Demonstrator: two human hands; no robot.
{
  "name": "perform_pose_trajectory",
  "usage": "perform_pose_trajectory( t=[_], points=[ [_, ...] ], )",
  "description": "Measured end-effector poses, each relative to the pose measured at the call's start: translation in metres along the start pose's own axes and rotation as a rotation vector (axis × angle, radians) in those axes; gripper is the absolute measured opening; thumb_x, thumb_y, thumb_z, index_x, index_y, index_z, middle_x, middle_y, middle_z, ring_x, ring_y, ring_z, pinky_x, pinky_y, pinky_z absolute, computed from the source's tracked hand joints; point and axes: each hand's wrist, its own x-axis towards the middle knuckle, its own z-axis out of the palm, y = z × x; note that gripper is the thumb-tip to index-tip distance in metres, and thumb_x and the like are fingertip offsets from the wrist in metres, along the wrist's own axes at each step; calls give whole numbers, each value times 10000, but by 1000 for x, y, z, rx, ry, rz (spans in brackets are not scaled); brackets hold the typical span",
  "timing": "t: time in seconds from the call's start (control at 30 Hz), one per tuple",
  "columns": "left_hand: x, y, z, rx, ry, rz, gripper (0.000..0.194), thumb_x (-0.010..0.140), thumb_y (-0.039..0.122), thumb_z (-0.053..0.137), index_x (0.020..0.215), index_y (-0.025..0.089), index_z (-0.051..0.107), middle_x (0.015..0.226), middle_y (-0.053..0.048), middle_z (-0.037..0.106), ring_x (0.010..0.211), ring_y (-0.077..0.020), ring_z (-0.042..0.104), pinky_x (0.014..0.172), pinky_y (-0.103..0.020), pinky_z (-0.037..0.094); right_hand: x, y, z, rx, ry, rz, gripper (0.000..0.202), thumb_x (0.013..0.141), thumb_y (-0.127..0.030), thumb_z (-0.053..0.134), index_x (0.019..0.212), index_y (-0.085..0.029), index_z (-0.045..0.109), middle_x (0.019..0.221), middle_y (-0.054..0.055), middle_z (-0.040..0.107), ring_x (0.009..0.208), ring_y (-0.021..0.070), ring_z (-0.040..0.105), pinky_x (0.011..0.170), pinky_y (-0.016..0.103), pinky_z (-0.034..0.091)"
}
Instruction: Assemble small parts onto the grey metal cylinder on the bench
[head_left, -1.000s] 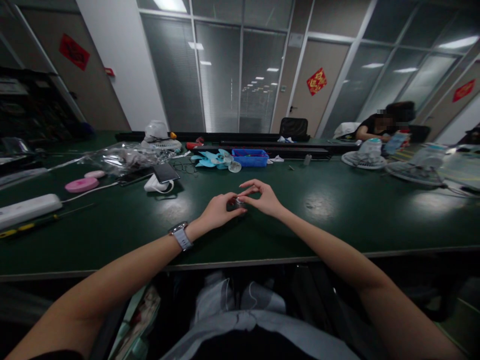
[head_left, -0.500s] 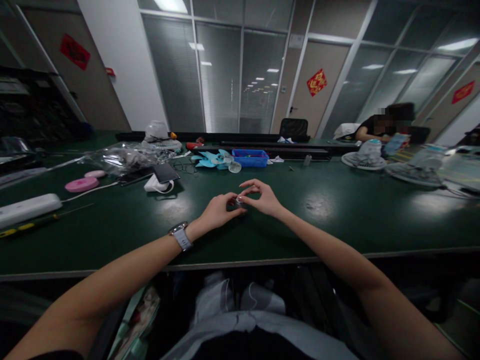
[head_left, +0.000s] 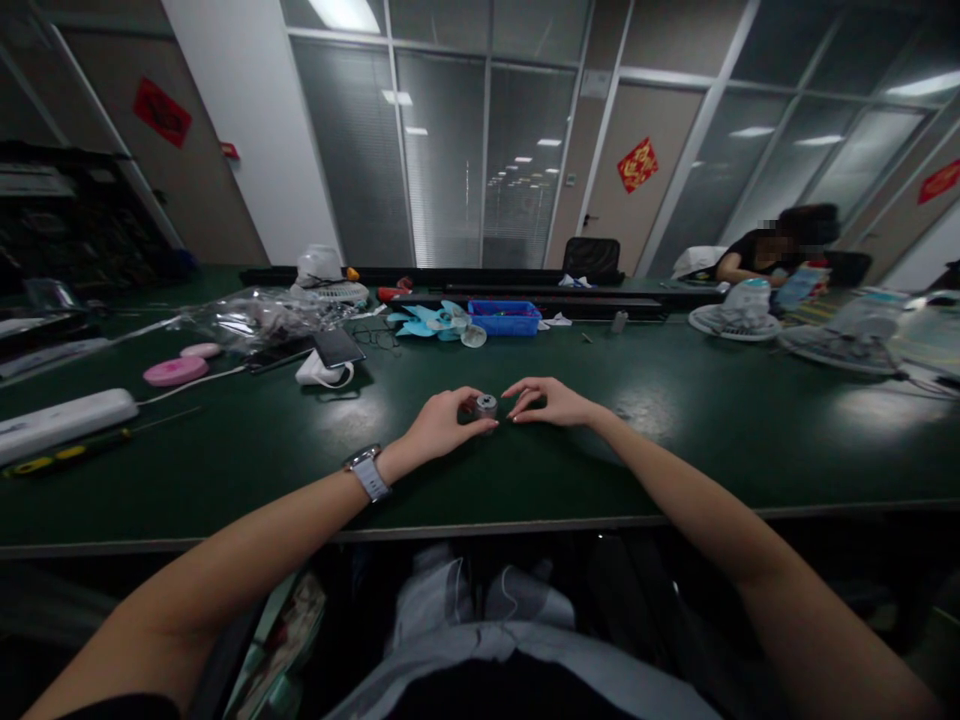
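A small silver motor [head_left: 487, 404], a short metal cylinder with a dark centre on its top face, stands upright on the green table [head_left: 420, 490]. My left hand [head_left: 445, 420] has thumb and fingers closed around it from the left; a grey-strapped watch is on that wrist. Just right of the motor, my right hand [head_left: 553, 403] hovers with bent fingers and a gap between index finger and thumb. It does not touch the motor, and I see nothing in it.
Behind my hands are blue fan blades [head_left: 431, 320], a blue basket [head_left: 504, 318] and a white charger [head_left: 322, 370]. On the left lie a power strip [head_left: 67, 422], a yellow-handled screwdriver [head_left: 67, 455] and a pink round case [head_left: 175, 371]. A person [head_left: 757, 255] sits at the far right behind fan parts [head_left: 739, 312].
My right hand has come off the top of the motor and moved right and lower. The motor's top face now shows. My left hand keeps its hold.
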Motion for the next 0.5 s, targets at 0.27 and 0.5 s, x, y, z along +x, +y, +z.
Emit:
perform_pose_trajectory(
  t=[0.27,0.5],
  points=[
    [0,0,0,8,3,-1,429,751,498,658,1072,215,626,990,-37,702,869,-193,650,736,-292,506,0,2,-1,-2,-61,49,692,643,-335,788,1257,-143,534,1020,105,726,1001,220,674,973,395,457],
    [0,0,-1,1,-3,2,434,748,501,660,1070,213,623,988,-42,700,866,-193,649,730,-288,507,3,-7,6,-23,113,-3,575,713,-297,734,1233,-143,543,913,91,745,910,214,703,918,402,495]
  ],
)
